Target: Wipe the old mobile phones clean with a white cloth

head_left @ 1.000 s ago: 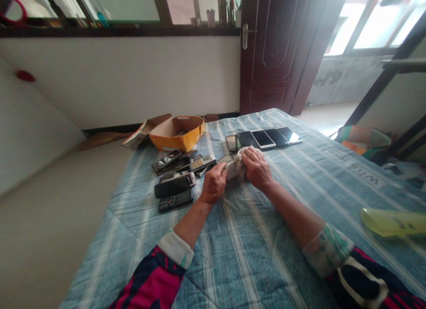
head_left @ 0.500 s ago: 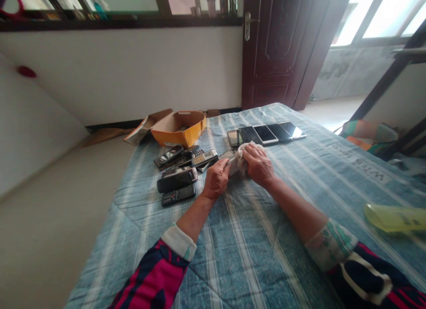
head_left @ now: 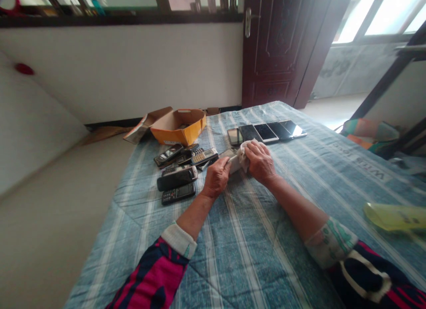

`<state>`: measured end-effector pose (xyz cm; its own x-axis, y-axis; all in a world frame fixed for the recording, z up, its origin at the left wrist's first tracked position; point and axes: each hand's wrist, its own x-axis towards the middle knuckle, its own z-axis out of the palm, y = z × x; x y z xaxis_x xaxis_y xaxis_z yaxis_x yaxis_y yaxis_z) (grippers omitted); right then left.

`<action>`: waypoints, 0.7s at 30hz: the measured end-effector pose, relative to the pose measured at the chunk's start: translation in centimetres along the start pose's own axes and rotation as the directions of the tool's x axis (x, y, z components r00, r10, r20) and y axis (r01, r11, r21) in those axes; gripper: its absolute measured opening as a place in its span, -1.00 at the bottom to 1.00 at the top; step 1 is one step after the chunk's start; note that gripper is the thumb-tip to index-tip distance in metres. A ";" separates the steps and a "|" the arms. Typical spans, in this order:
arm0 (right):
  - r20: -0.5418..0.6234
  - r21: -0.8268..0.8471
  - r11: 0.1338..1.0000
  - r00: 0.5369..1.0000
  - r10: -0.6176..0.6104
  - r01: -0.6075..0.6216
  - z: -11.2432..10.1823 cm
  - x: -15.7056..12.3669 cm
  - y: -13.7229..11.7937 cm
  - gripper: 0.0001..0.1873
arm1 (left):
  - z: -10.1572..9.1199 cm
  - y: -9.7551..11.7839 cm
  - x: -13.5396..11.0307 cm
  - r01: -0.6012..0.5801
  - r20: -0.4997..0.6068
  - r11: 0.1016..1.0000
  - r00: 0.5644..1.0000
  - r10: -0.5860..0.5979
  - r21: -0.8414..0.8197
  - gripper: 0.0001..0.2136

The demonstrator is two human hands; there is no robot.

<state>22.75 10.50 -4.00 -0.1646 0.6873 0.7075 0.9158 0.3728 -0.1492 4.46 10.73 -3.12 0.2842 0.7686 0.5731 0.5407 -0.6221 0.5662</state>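
Blue stripes run across a quilt (head_left: 239,238) that covers the whole flat top near the person. Behind it is a white wall (head_left: 133,69) and a dark brown door (head_left: 276,47).

Both hands meet near the middle of the quilt. The left hand (head_left: 217,178) is curled, and its thumb and fingers pinch the near end of a light phone (head_left: 229,154). The right hand (head_left: 261,162) is bent over a white cloth (head_left: 242,147) and presses it down on the far part of that same phone. The cloth is bunched up under the fingers, so most of the phone is hidden. The phone sits just above the quilt, between the two hands.

Just past the hands, a row of flat phones (head_left: 265,132) lies side by side with the screens up. On the left is a pile of old button phones (head_left: 186,160). A big black phone (head_left: 176,178) lies at the near side of the pile, and a small dark phone with keys (head_left: 178,193) lies just beside it. An open orange box (head_left: 178,127) stands behind the pile at the far edge of the quilt.

Well apart, at the right edge, lies a yellow-green plastic thing (head_left: 394,215). I cannot tell what it is.
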 end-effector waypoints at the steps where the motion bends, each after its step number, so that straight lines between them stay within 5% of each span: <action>1: -0.011 -0.009 0.999 0.999 0.032 -0.032 0.0 0.0 0.4 -0.67 | 0.0 -0.1 0.0 -0.001 -0.002 1.000 1.000 0.001 -0.001 -0.80; 4: -0.026 -0.033 0.998 0.998 0.061 -0.062 0.0 -0.1 0.4 -0.65 | 0.1 -0.3 0.0 -0.007 -0.009 1.000 1.000 0.007 0.000 -0.81; 11: 0.047 0.001 0.995 0.994 -0.100 0.100 0.0 -0.6 -2.7 -0.62 | 0.0 0.1 0.1 0.009 0.005 1.000 1.000 -0.008 -0.027 -0.78; 17: 0.033 0.040 0.995 0.995 0.089 -0.090 -0.2 0.0 -0.1 -0.64 | -0.3 0.7 0.1 0.168 0.023 0.981 0.986 -0.167 -0.093 -0.81; 21: -0.009 0.065 0.983 0.985 0.172 -0.171 -0.4 0.2 1.1 -0.63 | -0.5 1.5 0.1 0.382 0.122 0.886 0.924 -0.363 -0.262 -0.80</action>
<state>23.82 10.78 -3.76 -0.0016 0.7356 0.6774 0.9045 0.2899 -0.3127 4.91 9.79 -1.97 0.1628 0.9539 0.2522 0.3799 -0.2965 0.8762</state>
